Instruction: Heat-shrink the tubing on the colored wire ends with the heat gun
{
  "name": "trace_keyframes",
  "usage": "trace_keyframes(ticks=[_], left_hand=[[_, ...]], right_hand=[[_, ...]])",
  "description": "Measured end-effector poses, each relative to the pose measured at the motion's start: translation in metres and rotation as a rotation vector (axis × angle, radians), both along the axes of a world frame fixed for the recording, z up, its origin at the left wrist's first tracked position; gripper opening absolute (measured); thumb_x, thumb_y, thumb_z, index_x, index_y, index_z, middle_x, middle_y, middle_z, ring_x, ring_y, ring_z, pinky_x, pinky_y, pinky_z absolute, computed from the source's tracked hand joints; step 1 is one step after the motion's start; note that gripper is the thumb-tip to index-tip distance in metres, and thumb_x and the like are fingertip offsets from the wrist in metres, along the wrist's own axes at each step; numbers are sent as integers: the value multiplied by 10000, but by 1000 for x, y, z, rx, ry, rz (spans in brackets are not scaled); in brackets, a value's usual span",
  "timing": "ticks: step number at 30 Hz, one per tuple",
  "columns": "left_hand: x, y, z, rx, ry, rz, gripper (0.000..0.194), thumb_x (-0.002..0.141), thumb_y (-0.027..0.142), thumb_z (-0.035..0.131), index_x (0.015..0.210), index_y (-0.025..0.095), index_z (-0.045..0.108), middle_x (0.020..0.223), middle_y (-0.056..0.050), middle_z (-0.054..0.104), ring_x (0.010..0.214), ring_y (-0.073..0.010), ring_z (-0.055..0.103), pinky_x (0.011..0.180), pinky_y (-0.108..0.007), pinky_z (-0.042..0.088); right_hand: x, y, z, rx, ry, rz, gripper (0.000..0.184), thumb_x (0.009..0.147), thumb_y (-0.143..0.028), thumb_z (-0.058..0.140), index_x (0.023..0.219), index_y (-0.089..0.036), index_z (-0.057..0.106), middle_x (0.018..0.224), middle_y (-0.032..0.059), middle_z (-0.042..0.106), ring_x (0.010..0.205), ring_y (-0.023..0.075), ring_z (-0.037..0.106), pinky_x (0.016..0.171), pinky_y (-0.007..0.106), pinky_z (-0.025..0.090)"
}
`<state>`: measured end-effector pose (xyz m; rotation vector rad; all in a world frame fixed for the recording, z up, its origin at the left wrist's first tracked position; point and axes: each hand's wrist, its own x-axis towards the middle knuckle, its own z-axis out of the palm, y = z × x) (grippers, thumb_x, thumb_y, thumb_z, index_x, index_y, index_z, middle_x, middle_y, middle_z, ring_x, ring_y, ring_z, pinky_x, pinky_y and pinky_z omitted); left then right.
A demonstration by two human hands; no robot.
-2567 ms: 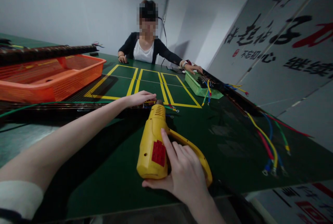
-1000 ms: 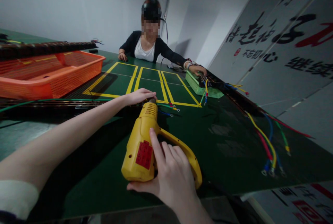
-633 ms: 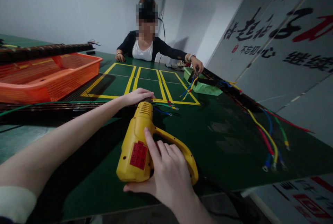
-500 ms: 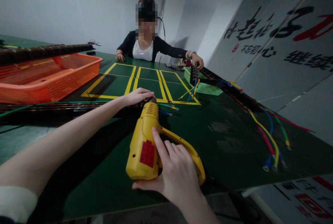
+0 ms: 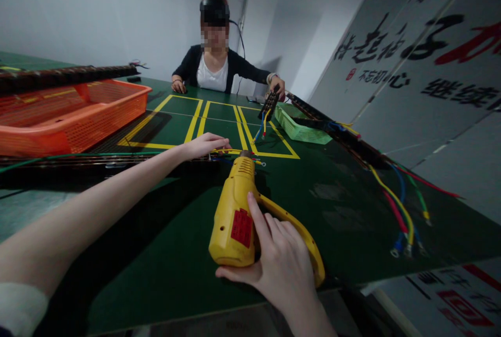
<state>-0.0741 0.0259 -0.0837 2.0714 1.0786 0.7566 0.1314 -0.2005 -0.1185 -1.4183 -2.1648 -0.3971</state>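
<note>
My right hand (image 5: 279, 266) grips the handle of a yellow heat gun (image 5: 235, 212) with a red label, its nozzle aimed at a cluster of coloured wire ends (image 5: 250, 158). My left hand (image 5: 205, 145) reaches forward, fingers closed on a long dark terminal strip (image 5: 105, 162) that lies across the green table (image 5: 176, 264), right where those wires leave it.
An orange mesh tray (image 5: 66, 118) sits at the left. Yellow tape outlines mark the table's middle. A person across the table lifts a dark wired block (image 5: 270, 103) above a green basket (image 5: 299, 128). A wire harness (image 5: 395, 201) runs along the right edge beside lettered panels.
The heat gun's nozzle swung left along the strip, then back right to the wire ends. The person opposite lifted the wired block out of the green basket.
</note>
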Motion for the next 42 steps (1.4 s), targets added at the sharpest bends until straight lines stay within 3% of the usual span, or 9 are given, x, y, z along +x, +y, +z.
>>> trace_keyframes(ticks=[6, 13, 19, 24, 30, 42], left_hand=[[0, 1, -1, -29, -7, 23, 660, 711, 700, 471, 953, 134, 709, 1011, -58, 698, 981, -247, 587, 931, -322, 413], [-1, 0, -3, -27, -18, 15, 671, 740, 705, 446, 943, 122, 709, 942, -79, 702, 898, -236, 601, 860, -339, 450], [0, -1, -3, -65, -35, 21, 672, 722, 713, 470, 949, 128, 711, 964, -80, 706, 909, -238, 610, 870, -332, 459], [0, 0, -2, -54, -50, 31, 691, 693, 731, 493, 948, 128, 714, 1013, -80, 699, 961, -250, 601, 934, -344, 433], [1, -3, 2, -64, -17, 26, 634, 723, 687, 485, 939, 137, 715, 975, -78, 708, 949, -248, 605, 920, -356, 443], [1, -1, -1, -73, -13, 39, 645, 707, 716, 485, 909, 150, 721, 1012, -70, 710, 965, -260, 612, 926, -338, 432]], right_hand=[[-24, -2, 5, -50, -35, 23, 1248, 549, -914, 441, 1469, -103, 214, 840, 69, 598, 722, 226, 567, 690, 382, 416], [-49, 0, 12, -107, -40, 150, 1189, 585, -872, 491, 1455, -94, 261, 840, 64, 601, 739, 226, 579, 693, 390, 430], [-33, 2, 13, -144, -16, 146, 1167, 584, -861, 513, 1459, -130, 261, 873, 59, 601, 761, 221, 577, 706, 382, 418], [-10, 5, 12, -128, -38, 64, 1153, 616, -870, 461, 1463, -119, 243, 896, 81, 619, 778, 223, 586, 715, 373, 410], [10, 7, 8, -77, -29, -41, 1256, 499, -861, 581, 1461, -129, 239, 944, 90, 641, 809, 235, 595, 750, 377, 427], [-9, 2, 7, -69, -40, 7, 1251, 535, -903, 479, 1465, -103, 232, 845, 66, 604, 740, 224, 568, 697, 384, 425]])
